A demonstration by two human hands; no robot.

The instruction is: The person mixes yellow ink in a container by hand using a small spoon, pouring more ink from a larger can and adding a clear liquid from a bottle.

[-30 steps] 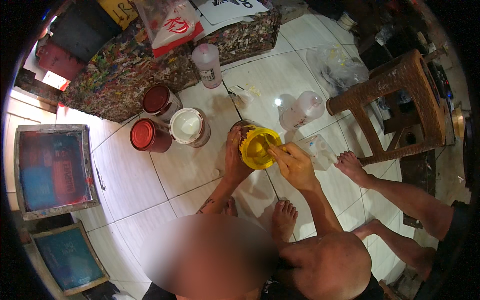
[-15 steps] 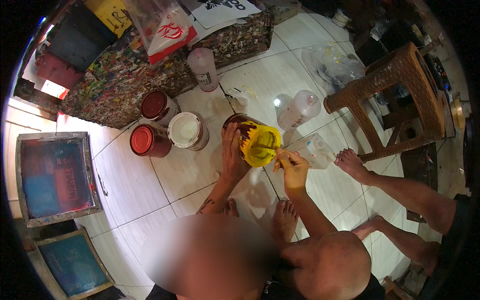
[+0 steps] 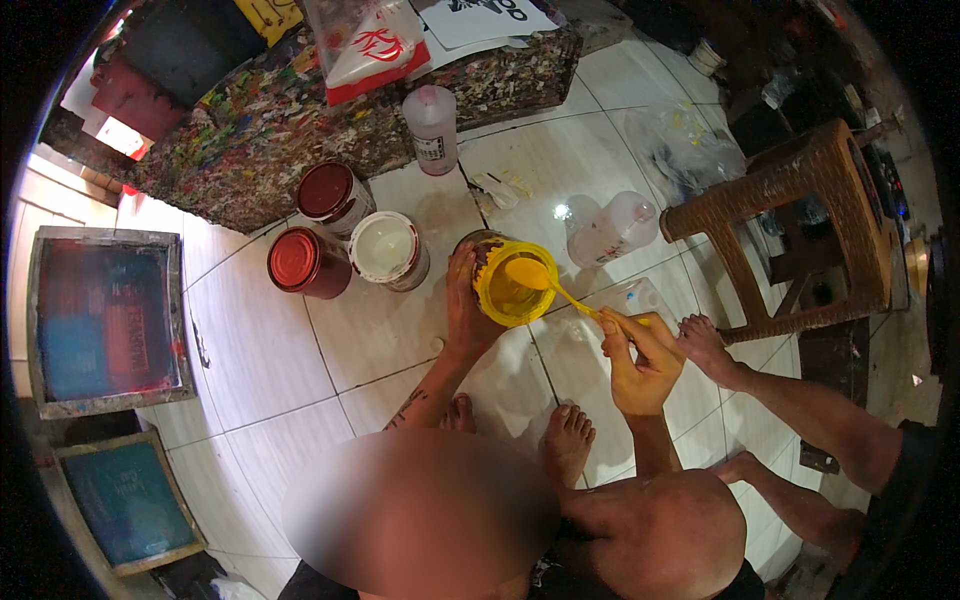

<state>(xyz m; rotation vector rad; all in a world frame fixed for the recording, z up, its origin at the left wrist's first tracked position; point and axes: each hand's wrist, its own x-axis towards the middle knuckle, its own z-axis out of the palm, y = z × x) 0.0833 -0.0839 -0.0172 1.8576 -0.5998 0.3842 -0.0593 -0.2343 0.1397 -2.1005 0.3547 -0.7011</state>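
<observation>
My left hand (image 3: 470,308) is wrapped round the left side of a paint can (image 3: 512,318), which tilts so that its mouth faces me. Yellow paint coats the can's rim and inside wall. Between the fingers of my right hand (image 3: 640,362) is the thin handle of a yellow spoon (image 3: 532,274). The spoon's paint-covered bowl hangs over the can's mouth. Left of the can stand a red-lidded can (image 3: 293,260), a dark-red-lidded can (image 3: 327,192) and a can with a whitish top (image 3: 384,250).
Clear plastic bottles (image 3: 612,228) (image 3: 432,130) stand on the tiles beyond the can. A brown stool (image 3: 700,225) and another person's foot (image 3: 706,350) are at the right. Framed printing screens (image 3: 110,320) lean at the left. A paint-crusted block (image 3: 300,130) spans the back.
My right hand has moved right and lifted the spoon, so its bowl now shows above the paint. The can's mouth has turned more upward. The whole view has shifted slightly.
</observation>
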